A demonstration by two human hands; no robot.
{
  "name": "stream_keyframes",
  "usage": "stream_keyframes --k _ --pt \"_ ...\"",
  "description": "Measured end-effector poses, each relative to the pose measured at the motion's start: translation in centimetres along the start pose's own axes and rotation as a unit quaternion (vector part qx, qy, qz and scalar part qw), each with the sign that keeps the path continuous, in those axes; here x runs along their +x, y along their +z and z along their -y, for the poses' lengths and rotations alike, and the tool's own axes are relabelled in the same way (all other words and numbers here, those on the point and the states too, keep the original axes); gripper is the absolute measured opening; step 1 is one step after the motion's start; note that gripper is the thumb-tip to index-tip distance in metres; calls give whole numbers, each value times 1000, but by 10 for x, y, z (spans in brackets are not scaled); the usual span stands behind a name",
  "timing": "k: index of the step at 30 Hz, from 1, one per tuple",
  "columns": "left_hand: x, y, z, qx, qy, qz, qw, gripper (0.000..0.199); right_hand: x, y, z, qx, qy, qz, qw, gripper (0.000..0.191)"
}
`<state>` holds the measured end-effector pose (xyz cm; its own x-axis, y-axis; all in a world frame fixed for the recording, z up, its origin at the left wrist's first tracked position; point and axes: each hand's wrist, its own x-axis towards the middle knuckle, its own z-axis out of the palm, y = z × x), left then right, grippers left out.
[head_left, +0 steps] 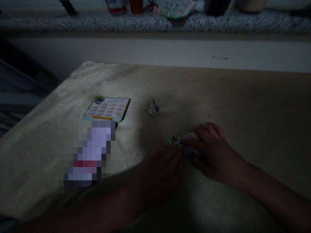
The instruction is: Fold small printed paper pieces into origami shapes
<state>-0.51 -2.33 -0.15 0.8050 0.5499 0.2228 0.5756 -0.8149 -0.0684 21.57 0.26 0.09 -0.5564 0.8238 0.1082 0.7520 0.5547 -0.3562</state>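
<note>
Printed paper held between left hand and right hand; dim tabletop beneath; speckled ledge beyond

Dim, underexposed, low contrast; light source out of view. Surface palest from 8 to 10 o'clock, going brown and murky toward 3; faint lighter patch near 5. Soft-edged shadow pools around the left hand, spreading toward the crumpled paper; that hand sits darker than the right hand. No harsh glare. Coarse pixelation hides most of an oblong item at 8. Card print soft, unreadable. Speckled ledge at 12 smeared, worst toward 1; edge at 9 near black.
</note>
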Motion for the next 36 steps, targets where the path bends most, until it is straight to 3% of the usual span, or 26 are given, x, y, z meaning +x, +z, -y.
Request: stream_keyframes --k 13,30,36 --pt "-2 1 -4 -3 3 -15 1000 31 -1 1 -1 5 -8 -2 1000 45" --pt "-6 -1 1 -86 -28 47 995 36 -2 5 -6 25 -14 -27 999 37" --pt "-5 0 2 -88 -47 35 994 33 -2 9 -9 32 -14 -36 999 36"
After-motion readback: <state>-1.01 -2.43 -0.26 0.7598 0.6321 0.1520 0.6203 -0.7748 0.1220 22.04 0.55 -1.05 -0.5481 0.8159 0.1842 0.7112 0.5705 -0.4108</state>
